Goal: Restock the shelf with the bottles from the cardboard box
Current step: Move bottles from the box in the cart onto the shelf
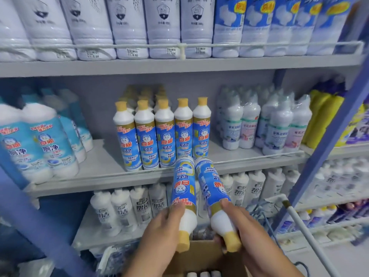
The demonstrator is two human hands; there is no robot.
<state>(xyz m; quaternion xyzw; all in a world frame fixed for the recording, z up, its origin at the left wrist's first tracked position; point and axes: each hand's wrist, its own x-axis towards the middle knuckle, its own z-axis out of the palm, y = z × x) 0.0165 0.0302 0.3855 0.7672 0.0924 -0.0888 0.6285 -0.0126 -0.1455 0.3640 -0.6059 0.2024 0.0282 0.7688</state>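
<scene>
hands: you are holding one bottle in each, both tipped so the caps point back toward you and the bases point at the shelf.
left hand (159, 232): you are gripping the left bottle (182, 194) round its white shoulder, fingers curled over the gold band, thumb side hidden.
right hand (245, 226): you are wrapping the right bottle (213, 188) near its neck, fingers curled round the white shoulder, yellow cap sticking out below your palm.
bottle bases: both are sitting at the front edge of the middle shelf (99, 170), just below the wire rail; can't tell if they are touching it.
two held bottles: lying side by side, very close, labels upside down.
shelf row (161, 134): matching blue-label, yellow-cap bottles are standing upright in a row on the middle shelf, more standing behind the left ones.
cardboard box (201, 254): sitting below your hands at the bottom edge, open, a few caps showing inside.
neighbours: bigger blue bottles (48, 144) standing left of the row, shrink-wrapped white bottles (265, 124) to the right.
lower shelf: white bottles (127, 208) standing behind your hands.
top shelf: white packs (127, 27) lined behind a wire rail.
</scene>
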